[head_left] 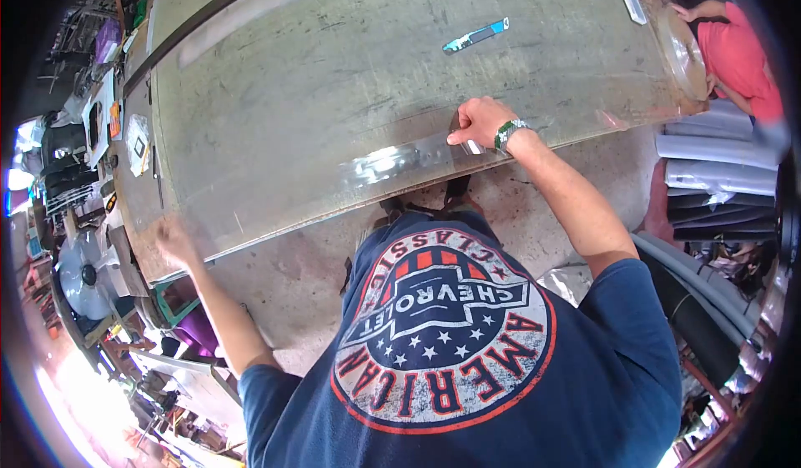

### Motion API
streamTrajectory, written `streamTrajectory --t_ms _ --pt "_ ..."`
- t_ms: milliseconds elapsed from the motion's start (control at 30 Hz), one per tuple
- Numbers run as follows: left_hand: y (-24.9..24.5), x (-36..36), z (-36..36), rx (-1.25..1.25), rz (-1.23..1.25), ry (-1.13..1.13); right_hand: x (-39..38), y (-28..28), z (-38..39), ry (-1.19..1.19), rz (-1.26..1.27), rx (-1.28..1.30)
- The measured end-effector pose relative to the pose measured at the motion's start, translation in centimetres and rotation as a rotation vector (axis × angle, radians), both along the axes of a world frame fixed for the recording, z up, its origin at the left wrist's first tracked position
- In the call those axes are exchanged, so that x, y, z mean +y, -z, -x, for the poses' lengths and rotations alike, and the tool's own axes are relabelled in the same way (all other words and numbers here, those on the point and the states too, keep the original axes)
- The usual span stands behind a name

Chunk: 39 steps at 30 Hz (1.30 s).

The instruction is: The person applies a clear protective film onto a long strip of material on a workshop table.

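A strip of clear plastic film (392, 164) lies along the near edge of the large worn table (334, 76). My right hand (486, 124), with a beaded band at the wrist, pinches the film's raised right end between thumb and fingers. At the table's near left corner is my left hand (177, 243), smeared by motion, so its fingers and anything in them cannot be made out. A blue and black cutter (476, 37) rests on the table beyond my right hand.
A long dark bar (209, 13) crosses the table's far left. Another person (738, 59) in red stands at the right end. Rolls of material (717, 163) lie at the right. A fan (82, 274) stands left, near a small plastic bag (138, 144).
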<state>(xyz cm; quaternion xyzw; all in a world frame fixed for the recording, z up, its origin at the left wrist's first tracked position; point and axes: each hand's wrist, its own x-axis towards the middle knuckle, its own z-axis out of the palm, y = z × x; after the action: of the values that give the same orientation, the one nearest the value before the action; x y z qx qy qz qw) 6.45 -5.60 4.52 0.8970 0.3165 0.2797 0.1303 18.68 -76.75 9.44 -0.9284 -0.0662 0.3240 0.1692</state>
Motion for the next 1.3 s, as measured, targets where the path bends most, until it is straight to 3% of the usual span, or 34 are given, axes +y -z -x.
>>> streamTrajectory --t_ms 100,200,267,367,567,933,1067,1200,1267,1300 --pt "-11.1 -28.8 -7.4 0.221 0.227 0.52 -0.4 1.4 0.6 0.023 -0.024 0.02" --pt "-9.1 -42.0 -10.6 0.391 0.287 1.412 -0.3 1.0 -0.1 0.011 -0.022 -0.015" --pt "-6.9 -47.1 -11.2 0.481 0.295 1.58 -0.4 1.1 0.3 0.026 -0.022 -0.053" --pt "-5.7 -49.6 -12.4 0.627 0.285 1.634 -0.4 0.5 0.5 0.053 -0.042 -0.053" --pt "-3.7 -49.3 -13.3 0.69 0.288 1.682 -0.4 -0.3 0.7 -0.008 -0.033 -0.039" --pt "-3.3 -48.4 -13.7 0.678 0.184 1.706 -0.8 -0.2 0.6 -0.044 0.035 -0.077" --pt "-2.9 -48.3 -13.8 0.644 0.18 1.719 -4.3 -1.2 0.1 -0.017 0.034 -0.076" --pt "-2.9 -48.3 -13.8 0.649 0.191 1.717 -8.9 -0.5 -2.4 0.073 -0.006 -0.401" --pt "-3.0 -48.4 -13.9 0.653 0.184 1.717 -8.7 1.1 -5.1 -0.015 -0.153 -0.855" --pt "-3.1 -48.5 -13.9 0.67 0.182 1.71 -8.3 1.6 -6.8 -0.081 -0.181 -0.885"
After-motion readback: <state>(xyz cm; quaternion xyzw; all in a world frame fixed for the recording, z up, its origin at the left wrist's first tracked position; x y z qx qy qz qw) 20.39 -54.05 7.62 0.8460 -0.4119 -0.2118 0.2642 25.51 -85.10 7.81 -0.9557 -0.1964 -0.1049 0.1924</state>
